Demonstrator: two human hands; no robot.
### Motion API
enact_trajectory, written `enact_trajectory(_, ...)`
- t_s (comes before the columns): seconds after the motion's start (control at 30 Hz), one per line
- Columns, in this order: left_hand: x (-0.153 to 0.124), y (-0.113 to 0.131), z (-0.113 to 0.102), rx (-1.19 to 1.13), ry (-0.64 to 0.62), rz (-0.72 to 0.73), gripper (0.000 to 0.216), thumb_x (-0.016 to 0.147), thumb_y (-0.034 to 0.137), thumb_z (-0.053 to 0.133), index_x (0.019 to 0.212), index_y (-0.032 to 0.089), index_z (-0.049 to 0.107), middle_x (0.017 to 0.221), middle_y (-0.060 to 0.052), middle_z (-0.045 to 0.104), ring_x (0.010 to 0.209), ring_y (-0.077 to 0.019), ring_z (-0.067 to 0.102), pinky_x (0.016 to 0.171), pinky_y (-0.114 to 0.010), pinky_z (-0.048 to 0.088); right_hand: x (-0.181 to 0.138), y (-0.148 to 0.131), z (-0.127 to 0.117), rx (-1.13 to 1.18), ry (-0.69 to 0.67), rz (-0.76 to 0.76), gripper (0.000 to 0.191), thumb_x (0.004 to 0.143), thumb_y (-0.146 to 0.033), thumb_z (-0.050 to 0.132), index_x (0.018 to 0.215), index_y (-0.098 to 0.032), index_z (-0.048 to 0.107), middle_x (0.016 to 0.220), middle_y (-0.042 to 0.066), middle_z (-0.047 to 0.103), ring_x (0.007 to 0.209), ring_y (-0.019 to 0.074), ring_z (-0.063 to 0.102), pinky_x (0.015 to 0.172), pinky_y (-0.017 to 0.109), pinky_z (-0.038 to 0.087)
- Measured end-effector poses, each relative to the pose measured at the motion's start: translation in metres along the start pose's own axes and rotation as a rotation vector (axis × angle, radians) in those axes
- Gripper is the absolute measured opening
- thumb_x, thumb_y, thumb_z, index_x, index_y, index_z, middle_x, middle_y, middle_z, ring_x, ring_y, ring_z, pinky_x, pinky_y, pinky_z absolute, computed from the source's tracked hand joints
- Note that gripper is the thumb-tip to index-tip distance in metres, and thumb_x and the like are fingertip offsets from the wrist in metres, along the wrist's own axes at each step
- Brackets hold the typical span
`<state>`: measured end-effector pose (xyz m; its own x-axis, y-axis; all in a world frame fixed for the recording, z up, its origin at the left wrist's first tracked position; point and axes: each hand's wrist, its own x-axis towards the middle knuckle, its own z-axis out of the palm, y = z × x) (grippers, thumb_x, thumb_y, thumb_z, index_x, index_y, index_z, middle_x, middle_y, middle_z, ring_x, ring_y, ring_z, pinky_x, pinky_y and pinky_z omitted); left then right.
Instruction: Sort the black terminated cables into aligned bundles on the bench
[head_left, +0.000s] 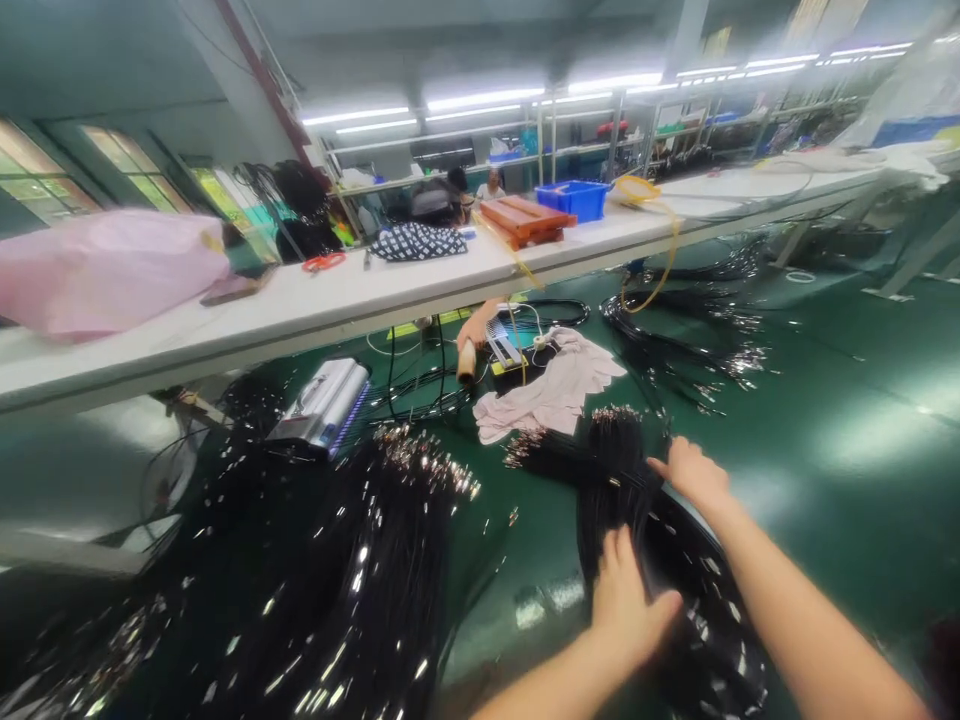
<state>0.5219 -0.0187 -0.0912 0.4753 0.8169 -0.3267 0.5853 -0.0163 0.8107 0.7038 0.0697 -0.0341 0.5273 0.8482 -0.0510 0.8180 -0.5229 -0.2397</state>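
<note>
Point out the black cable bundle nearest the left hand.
The crossed bundle in front of the pale cloth: the left hand is over it, while the left heap and far bundle lie farther off.

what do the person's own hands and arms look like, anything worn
The left hand and right hand are both bare, without gloves. The left forearm and right forearm show no sleeve, watch or bracelet. Blur leaves fine detail, such as a thin ring, unclear.

one head-worn view from above; forward and downward; hands (624,600) close, white bench (337,292) farther off
</note>
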Motion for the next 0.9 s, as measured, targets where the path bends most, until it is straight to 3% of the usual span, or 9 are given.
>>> enact_trajectory(0.07,-0.004,0.003,0.006,0.131,-0.006,-0.028,0.081,0.068,0.024,0.053,0.137,0.015,0.011,0.143,-0.011,0.011,0.125,-0.0298,0.022,0.102,-0.042,0.02,-0.001,-0.013,0.005,-0.125,0.145,-0.147,0.036,0.081,-0.035,0.043,0.104,-0.007,0.048,0.101,0.026,0.053,0.093,0.0364,0.053,0.071,0.046,0.041)
enact_trajectory(0.1,-0.004,0.005,0.006,0.18,-0.006,-0.038,0.08,0.069,0.022,0.051,0.137,0.016,0.01,0.143,-0.011,0.012,0.124,-0.0302,0.024,0.101,-0.043,0.021,0.0,-0.024,0.006,-0.162,0.148,-0.269,0.031,0.084,-0.032,0.039,0.103,-0.01,0.049,0.102,0.023,0.053,0.095,0.0331,0.052,0.073,0.043,0.041)
enact_trajectory(0.17,-0.004,0.007,0.003,0.238,-0.012,-0.039,0.079,0.069,0.02,0.049,0.137,0.016,0.01,0.143,-0.01,0.014,0.123,-0.0302,0.026,0.101,-0.044,0.021,0.004,-0.047,0.012,-0.165,-0.015,-0.508,0.021,0.084,-0.026,0.038,0.092,-0.016,0.056,0.097,0.014,0.056,0.091,0.0247,0.055,0.075,0.032,0.041)
enact_trajectory(0.23,-0.003,0.005,-0.001,0.257,-0.02,-0.027,0.079,0.069,0.021,0.049,0.137,0.016,0.01,0.142,-0.01,0.015,0.124,-0.0293,0.025,0.101,-0.044,0.021,0.011,-0.068,0.021,-0.146,-0.206,-0.637,0.012,0.078,-0.026,0.049,0.083,-0.019,0.059,0.091,0.008,0.059,0.083,0.0199,0.058,0.069,0.026,0.042)
enact_trajectory(0.3,-0.002,0.001,-0.002,0.256,-0.027,-0.011,0.078,0.069,0.023,0.048,0.137,0.016,0.01,0.143,-0.01,0.015,0.124,-0.0286,0.025,0.102,-0.042,0.022,0.019,-0.081,0.033,-0.14,-0.274,-0.654,0.017,0.068,-0.023,0.06,0.083,-0.019,0.059,0.089,0.007,0.061,0.079,0.0206,0.059,0.064,0.026,0.041)
enact_trajectory(0.4,-0.001,-0.007,-0.001,0.251,-0.035,0.02,0.078,0.07,0.024,0.047,0.138,0.018,0.009,0.143,-0.008,0.013,0.124,-0.0279,0.024,0.102,-0.042,0.022,0.034,-0.087,0.046,-0.11,-0.32,-0.643,0.024,0.061,-0.016,0.061,0.085,-0.015,0.06,0.085,0.01,0.062,0.08,0.0247,0.059,0.065,0.03,0.04)
enact_trajectory(0.53,0.003,-0.016,0.003,0.258,-0.028,0.048,0.077,0.071,0.026,0.046,0.138,0.019,0.007,0.143,-0.007,0.014,0.125,-0.0272,0.023,0.103,-0.044,0.022,0.055,-0.085,0.046,-0.002,-0.423,-0.64,0.011,0.056,-0.013,0.06,0.066,-0.017,0.061,0.069,0.005,0.063,0.073,0.0226,0.059,0.063,0.029,0.039)
enact_trajectory(0.7,0.006,-0.021,0.006,0.281,-0.022,0.067,0.075,0.073,0.029,0.044,0.138,0.017,0.008,0.142,-0.01,0.016,0.123,-0.0289,0.026,0.102,-0.048,0.022,0.063,-0.082,0.039,0.243,-0.556,-0.584,0.011,0.064,-0.017,0.05,0.063,-0.016,0.06,0.058,0.001,0.061,0.058,0.0157,0.055,0.054,0.025,0.039)
enact_trajectory(0.9,0.006,-0.02,0.006,0.305,-0.009,0.08,0.075,0.073,0.029,0.044,0.137,0.015,0.009,0.141,-0.012,0.018,0.121,-0.0293,0.029,0.1,-0.048,0.025,0.052,-0.083,0.021,0.535,-0.646,-0.576,0.029,0.073,-0.04,0.049,0.059,-0.016,0.058,0.056,0.0,0.059,0.06,0.013,0.054,0.064,0.025,0.042)
